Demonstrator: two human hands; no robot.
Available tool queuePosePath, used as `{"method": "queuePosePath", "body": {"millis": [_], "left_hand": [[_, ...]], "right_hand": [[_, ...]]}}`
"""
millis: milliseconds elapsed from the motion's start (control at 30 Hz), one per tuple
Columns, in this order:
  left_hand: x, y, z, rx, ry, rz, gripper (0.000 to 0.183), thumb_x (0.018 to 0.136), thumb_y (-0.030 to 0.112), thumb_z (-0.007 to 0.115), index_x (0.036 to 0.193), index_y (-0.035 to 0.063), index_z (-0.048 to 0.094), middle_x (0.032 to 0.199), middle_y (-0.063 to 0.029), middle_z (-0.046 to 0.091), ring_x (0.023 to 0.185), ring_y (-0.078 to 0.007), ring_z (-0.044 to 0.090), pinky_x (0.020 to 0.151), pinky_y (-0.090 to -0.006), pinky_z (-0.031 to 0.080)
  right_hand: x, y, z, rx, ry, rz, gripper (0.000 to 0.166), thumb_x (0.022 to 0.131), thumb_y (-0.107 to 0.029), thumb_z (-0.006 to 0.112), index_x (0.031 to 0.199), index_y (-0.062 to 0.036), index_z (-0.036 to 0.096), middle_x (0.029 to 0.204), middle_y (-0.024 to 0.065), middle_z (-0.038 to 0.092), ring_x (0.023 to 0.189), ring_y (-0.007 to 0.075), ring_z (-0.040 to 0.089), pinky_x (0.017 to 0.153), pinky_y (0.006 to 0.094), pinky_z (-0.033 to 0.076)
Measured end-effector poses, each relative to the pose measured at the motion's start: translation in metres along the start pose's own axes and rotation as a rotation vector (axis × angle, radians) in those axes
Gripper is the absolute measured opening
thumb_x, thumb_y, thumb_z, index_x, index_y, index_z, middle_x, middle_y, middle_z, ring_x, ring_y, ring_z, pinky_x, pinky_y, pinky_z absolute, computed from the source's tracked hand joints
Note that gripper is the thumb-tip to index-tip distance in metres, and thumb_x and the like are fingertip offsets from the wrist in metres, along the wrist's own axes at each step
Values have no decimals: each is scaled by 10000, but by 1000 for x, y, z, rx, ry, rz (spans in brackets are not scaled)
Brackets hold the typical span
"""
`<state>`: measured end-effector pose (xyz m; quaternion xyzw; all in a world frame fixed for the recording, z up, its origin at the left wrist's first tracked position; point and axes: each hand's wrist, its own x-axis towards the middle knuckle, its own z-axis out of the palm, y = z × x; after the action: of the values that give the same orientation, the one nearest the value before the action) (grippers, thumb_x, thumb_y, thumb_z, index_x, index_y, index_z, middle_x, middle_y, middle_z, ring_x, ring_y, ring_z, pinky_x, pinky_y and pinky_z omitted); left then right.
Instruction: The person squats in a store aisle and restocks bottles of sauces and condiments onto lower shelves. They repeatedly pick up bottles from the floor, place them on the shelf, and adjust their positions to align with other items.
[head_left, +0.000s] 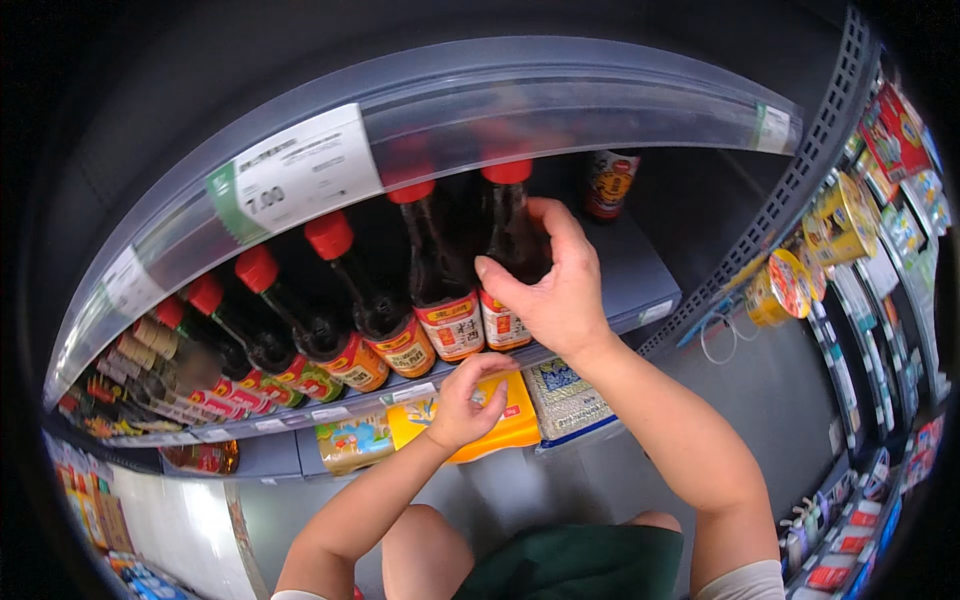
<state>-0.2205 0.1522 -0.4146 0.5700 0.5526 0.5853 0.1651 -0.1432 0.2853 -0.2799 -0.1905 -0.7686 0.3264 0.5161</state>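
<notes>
A dark glass bottle with a red cap and a white and red label stands upright on the shelf. My right hand is around its upper body, thumb across the front and fingers at the right side, the fingertips partly hidden. Beside it, touching or nearly so, is a matching bottle on the left. My left hand hangs empty before the shelf's front edge, just below these bottles, with its fingers curved and apart. Behind it lies a yellow bag on the lower shelf.
More red-capped bottles run leftward along the shelf. Above them curves a clear plastic label strip with a price tag. A lone bottle stands farther back. A perforated metal upright and cup noodles are at right.
</notes>
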Motion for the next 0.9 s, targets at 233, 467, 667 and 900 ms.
{"method": "queuePosePath", "body": {"millis": [233, 467, 667, 900], "left_hand": [[-5, -9, -3, -114, -8, 26, 317, 798, -73, 596, 1098, -8, 518, 1062, -139, 638, 1025, -222, 639, 906, -319, 492], [-8, -24, -1, -140, -21, 119, 311, 790, -92, 582, 1084, -14, 515, 1067, -153, 599, 1027, -236, 613, 910, -330, 490], [-12, -26, -6, -179, -20, 71, 333, 819, -98, 556, 1126, -6, 467, 1102, -138, 577, 1082, -228, 581, 983, -339, 443], [-8, -19, -2, -207, -38, 73, 354, 821, -83, 559, 1146, 4, 447, 1137, -135, 560, 1120, -221, 555, 1014, -345, 410]], "right_hand": [[0, -6, 1, -120, 40, -55, 508, 653, -149, 775, 1077, 20, 551, 964, 133, 603, 869, 234, 610, 786, 316, 489], [8, -32, -34, -177, -195, 16, 366, 705, -216, 756, 965, -3, 613, 939, 119, 606, 826, 239, 613, 729, 333, 496], [-26, -59, -69, -73, -281, 134, 323, 779, -187, 757, 1022, -29, 613, 875, 76, 658, 799, 149, 634, 711, 287, 503], [-76, -76, -111, 302, 11, 216, 372, 774, 38, 729, 1101, -10, 561, 1162, 136, 593, 1178, 211, 542, 958, 327, 466]]}}
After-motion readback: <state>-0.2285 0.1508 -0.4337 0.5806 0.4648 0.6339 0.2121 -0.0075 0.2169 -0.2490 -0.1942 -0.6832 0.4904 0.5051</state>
